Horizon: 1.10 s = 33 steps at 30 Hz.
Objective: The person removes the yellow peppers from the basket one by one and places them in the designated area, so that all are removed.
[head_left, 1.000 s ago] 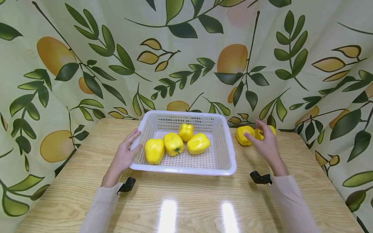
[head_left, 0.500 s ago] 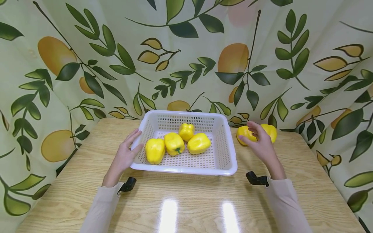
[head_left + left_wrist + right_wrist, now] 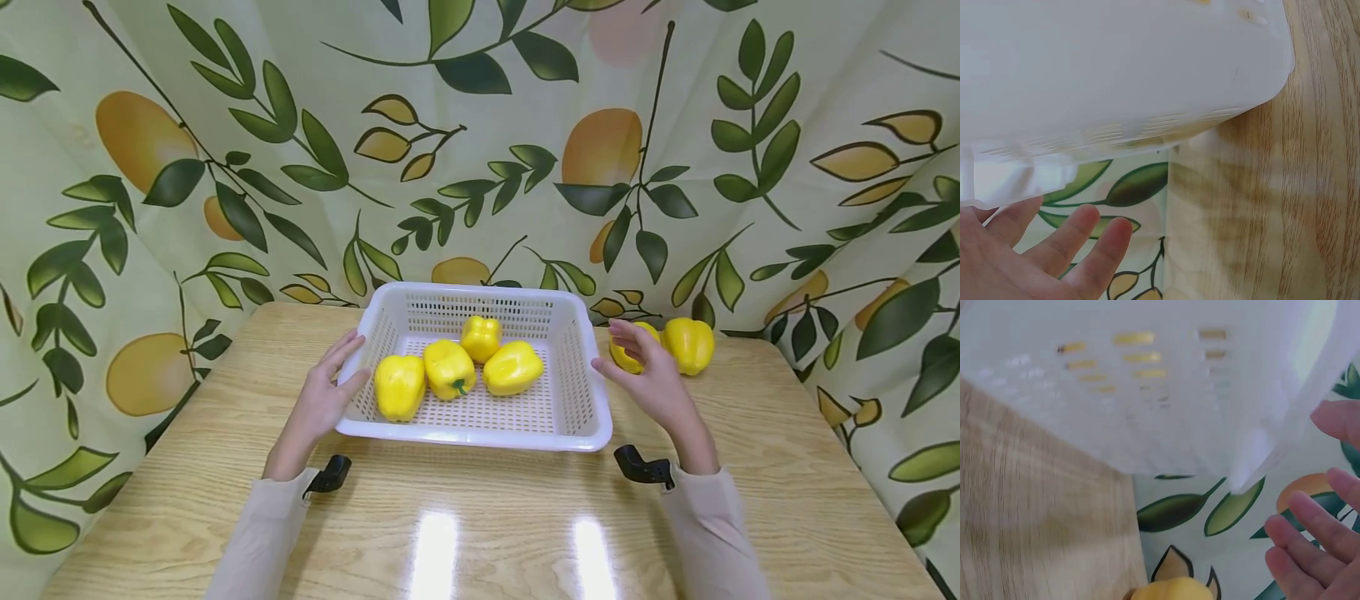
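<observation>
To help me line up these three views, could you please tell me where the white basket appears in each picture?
Head: the white basket is at the centre, just below mid-height, holding four yellow peppers.
Left wrist: it fills the upper left, reaching past centre.
Right wrist: it spans most of the top.
Shared landmark: the wooden table, at right in left wrist, at left in right wrist.

Left hand (image 3: pixel 321 402), right hand (image 3: pixel 656 387) outstretched (apparently relaxed).
</observation>
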Each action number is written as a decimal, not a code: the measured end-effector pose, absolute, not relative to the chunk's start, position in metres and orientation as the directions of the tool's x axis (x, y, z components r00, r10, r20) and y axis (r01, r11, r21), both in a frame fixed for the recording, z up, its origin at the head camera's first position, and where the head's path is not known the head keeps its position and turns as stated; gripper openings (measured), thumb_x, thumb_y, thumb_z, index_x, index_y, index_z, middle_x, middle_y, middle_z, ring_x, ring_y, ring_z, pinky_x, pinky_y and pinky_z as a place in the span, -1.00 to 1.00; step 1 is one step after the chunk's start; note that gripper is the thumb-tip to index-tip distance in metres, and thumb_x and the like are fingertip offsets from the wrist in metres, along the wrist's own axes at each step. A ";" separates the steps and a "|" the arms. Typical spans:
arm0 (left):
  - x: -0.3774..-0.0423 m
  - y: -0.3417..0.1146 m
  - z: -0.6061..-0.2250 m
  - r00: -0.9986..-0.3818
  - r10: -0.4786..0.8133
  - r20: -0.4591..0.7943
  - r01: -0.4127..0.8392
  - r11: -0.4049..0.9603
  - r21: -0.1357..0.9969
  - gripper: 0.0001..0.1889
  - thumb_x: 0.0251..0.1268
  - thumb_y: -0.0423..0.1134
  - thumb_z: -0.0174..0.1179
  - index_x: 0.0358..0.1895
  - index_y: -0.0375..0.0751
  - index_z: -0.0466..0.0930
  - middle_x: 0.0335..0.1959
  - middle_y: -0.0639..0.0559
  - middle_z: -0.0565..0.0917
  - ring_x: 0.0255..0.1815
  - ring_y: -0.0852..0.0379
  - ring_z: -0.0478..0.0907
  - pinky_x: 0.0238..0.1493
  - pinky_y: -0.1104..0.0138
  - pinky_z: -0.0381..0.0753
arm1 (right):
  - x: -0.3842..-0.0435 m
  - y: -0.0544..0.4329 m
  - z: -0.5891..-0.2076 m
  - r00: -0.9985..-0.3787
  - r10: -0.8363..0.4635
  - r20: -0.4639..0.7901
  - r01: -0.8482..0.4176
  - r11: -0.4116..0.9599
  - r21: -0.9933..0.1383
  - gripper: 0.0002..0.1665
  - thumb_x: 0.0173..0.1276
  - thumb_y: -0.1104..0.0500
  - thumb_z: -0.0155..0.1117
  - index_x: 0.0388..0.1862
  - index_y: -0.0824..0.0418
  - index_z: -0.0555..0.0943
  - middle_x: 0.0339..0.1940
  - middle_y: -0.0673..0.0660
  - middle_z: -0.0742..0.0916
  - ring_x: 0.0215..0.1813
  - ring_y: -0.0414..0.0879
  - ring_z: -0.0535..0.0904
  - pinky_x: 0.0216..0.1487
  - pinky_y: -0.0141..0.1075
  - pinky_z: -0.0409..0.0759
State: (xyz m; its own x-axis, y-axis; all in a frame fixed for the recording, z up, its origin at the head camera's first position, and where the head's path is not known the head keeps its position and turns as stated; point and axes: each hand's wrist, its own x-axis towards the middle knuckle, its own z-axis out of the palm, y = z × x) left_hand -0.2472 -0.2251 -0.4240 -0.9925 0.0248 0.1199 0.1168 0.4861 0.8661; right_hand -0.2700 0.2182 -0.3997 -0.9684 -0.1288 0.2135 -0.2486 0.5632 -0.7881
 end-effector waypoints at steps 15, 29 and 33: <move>-0.246 -0.223 -0.425 -0.994 0.030 0.107 0.108 0.485 0.868 -0.40 0.47 -0.24 0.09 0.52 -0.21 0.21 0.63 -0.09 0.04 0.61 -0.25 0.01 0.40 -0.19 0.33 | -0.255 0.190 -0.395 -0.947 -0.177 0.269 -0.322 0.511 -0.797 -0.23 0.29 0.14 0.43 0.42 0.27 0.36 0.41 0.27 0.51 0.41 0.22 0.41 0.47 0.19 0.30; -0.246 -0.223 -0.422 -0.995 0.027 0.100 0.100 0.483 0.870 -0.39 0.47 -0.24 0.09 0.53 -0.19 0.20 0.64 -0.06 0.02 0.58 -0.29 0.09 0.26 -0.14 0.50 | -0.254 0.152 -0.408 -0.904 -0.276 0.327 -0.428 0.603 -0.673 -0.30 0.26 0.17 0.45 0.36 0.22 0.44 0.36 0.24 0.54 0.38 0.20 0.43 0.41 0.16 0.40; -0.246 -0.224 -0.421 -0.995 0.029 0.096 0.098 0.475 0.874 -0.39 0.47 -0.23 0.10 0.53 -0.19 0.19 0.64 -0.04 0.01 0.58 -0.29 0.09 0.25 -0.13 0.51 | -0.254 0.149 -0.409 -0.911 -0.275 0.307 -0.412 0.638 -0.650 -0.29 0.26 0.14 0.45 0.36 0.20 0.44 0.38 0.24 0.53 0.41 0.21 0.42 0.43 0.17 0.38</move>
